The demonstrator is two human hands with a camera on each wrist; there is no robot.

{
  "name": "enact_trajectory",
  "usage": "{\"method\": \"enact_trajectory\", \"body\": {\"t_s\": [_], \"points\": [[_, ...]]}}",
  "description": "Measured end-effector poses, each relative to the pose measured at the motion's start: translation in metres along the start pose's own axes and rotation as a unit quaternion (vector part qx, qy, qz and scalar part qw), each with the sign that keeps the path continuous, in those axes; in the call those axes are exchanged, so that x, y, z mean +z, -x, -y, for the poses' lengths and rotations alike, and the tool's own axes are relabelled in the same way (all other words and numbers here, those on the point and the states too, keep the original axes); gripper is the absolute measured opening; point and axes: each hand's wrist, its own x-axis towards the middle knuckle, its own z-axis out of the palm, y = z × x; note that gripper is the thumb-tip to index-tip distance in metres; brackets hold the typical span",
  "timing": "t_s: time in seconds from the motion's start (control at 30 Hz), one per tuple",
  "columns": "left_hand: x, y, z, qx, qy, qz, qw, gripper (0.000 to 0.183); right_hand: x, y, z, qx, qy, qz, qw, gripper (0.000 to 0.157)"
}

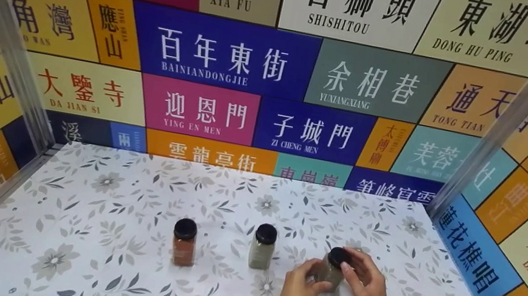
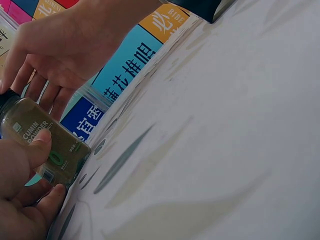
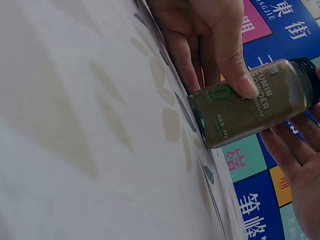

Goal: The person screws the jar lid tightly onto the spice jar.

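A square glass jar of cumin powder [image 2: 45, 140] with a black lid [image 1: 337, 257] stands on the table at the right in the head view. My left hand [image 1: 299, 290] grips its body from the left, the thumb lying across the label, as the right wrist view shows. My right hand [image 1: 367, 283] pinches the lid between thumb and fingers from the right. To the left of my hands stand two similar black-lidded jars, both upright: one with pale greenish contents [image 1: 261, 252], and farther left one with orange-red contents [image 1: 183, 247].
The table [image 1: 125, 210] has a white covering with grey leaves and flowers. Panels with coloured place-name signs [image 1: 223, 53] rise behind it and at both sides, with metal posts [image 1: 507, 103] at the back corners.
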Motion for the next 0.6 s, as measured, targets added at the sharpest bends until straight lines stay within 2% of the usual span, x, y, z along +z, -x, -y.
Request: {"method": "enact_trajectory", "body": {"t_s": [0.37, 0.6], "points": [[0.0, 0.0004, 0.0003, -0.005, 0.012, 0.001, 0.9999, 0.045, -0.0004, 0.0006, 0.0004, -0.01, 0.006, 0.001, 1.0, 0.036], [-0.001, -0.0006, 0.0006, -0.004, 0.027, 0.011, 0.9996, 0.045, 0.0, 0.0004, 0.001, 0.003, 0.005, -0.002, 1.0, 0.036]]}}
